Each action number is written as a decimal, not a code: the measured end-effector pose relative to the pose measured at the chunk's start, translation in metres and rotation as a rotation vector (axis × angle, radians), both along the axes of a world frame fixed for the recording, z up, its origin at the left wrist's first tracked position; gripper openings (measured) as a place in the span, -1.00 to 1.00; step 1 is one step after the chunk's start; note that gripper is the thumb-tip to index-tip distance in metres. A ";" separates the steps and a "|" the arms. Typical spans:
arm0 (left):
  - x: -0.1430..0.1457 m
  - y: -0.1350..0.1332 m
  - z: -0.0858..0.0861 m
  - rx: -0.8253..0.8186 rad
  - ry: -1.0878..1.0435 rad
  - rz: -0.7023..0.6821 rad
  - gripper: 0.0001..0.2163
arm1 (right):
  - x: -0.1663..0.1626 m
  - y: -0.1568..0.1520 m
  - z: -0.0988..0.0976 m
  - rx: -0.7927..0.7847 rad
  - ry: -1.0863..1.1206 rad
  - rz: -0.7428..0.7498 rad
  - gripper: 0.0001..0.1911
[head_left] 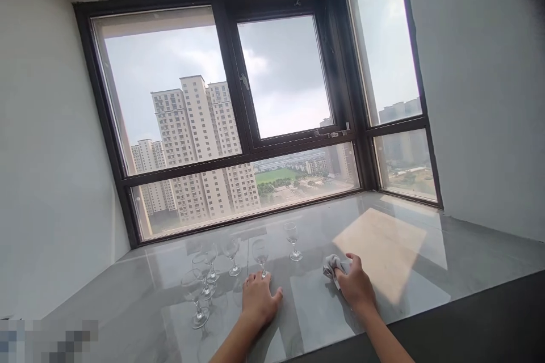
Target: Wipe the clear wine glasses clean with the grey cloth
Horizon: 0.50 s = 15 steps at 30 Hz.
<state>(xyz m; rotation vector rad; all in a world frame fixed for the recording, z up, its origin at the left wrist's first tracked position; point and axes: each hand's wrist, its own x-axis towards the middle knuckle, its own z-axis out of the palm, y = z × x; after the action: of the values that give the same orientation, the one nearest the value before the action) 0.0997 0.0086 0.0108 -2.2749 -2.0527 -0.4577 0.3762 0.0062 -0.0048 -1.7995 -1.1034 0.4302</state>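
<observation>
My left hand (259,298) lies on the grey marble sill (383,249), fingers curled at the foot of a small wine glass (260,253). My right hand (356,283) is closed on a crumpled grey cloth (333,265) and presses it onto the sill. Several empty stemmed glasses stand upright in a loose group to the left: one (195,298) nearest me, one (202,273) behind it, one (231,251) further back. Another glass (292,239) stands apart between my hands and the window.
A big dark-framed bay window (242,142) runs behind the sill, showing tower blocks outside. White walls close in left and right. A sunlit patch (383,247) lies on the sill at right. The sill's dark front edge (468,317) runs at lower right.
</observation>
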 end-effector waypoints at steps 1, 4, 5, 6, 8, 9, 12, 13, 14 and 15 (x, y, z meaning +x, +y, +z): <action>-0.014 -0.001 -0.001 0.009 0.008 0.044 -0.49 | 0.000 0.001 -0.001 -0.001 0.003 0.002 -0.40; -0.049 -0.001 -0.003 0.008 0.021 0.157 -0.48 | 0.001 0.005 -0.006 0.012 0.017 0.009 -0.39; -0.058 0.000 -0.003 0.000 0.023 0.187 -0.48 | 0.002 0.006 -0.008 0.021 0.022 0.010 -0.39; -0.064 0.002 -0.003 -0.009 0.025 0.212 -0.47 | 0.002 0.007 -0.009 0.030 0.027 0.007 -0.38; -0.072 0.004 -0.004 -0.044 0.029 0.260 -0.45 | 0.002 0.008 -0.011 0.044 0.036 0.001 -0.39; -0.073 0.004 -0.005 -0.067 0.027 0.288 -0.43 | 0.002 0.008 -0.010 0.044 0.038 0.004 -0.39; -0.066 0.000 -0.009 -0.084 0.006 0.380 -0.39 | 0.002 0.005 -0.007 0.021 0.030 0.022 -0.37; -0.061 -0.004 -0.011 -0.059 -0.003 0.397 -0.40 | 0.001 0.004 -0.006 0.011 0.023 0.027 -0.37; -0.053 -0.008 -0.013 -0.025 -0.011 0.390 -0.42 | 0.001 0.003 -0.005 0.004 0.015 0.027 -0.37; -0.044 -0.011 -0.014 0.005 -0.021 0.355 -0.46 | 0.000 0.003 -0.004 -0.001 0.010 0.024 -0.38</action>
<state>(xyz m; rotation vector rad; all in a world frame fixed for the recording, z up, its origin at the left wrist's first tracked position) 0.0554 -0.0026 -0.0036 -1.8473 -2.3910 -0.4613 0.3766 0.0090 -0.0088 -1.7852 -1.1184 0.4537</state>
